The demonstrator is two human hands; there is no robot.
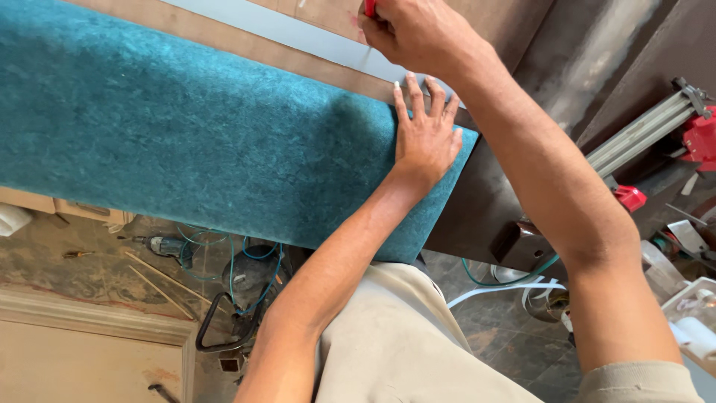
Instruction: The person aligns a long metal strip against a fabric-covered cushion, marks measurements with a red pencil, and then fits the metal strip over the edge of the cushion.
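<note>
Teal felt-covered panel: broad, fuzzy, lies across the table under the left hand and runs far out to that hand's left; its far edge sits just below the right hand.

Table: dark brown board, showing to the right of the left hand and beneath the right forearm.

Pale blue-grey strip: long and flat, lies along the far edge of the teal panel, just beyond the left fingertips and touching under the right hand.

Left hand: flat, palm down on the panel near its right end, grip spread, fingers reaching to the panel's far edge.

Right hand: beyond the left hand, grip pinched shut on a red marker.

Red marker: only a short red stub shows above the right fingers; tip hidden.

Power drill: on the floor, well below and left of both hands, among teal cables.
</note>
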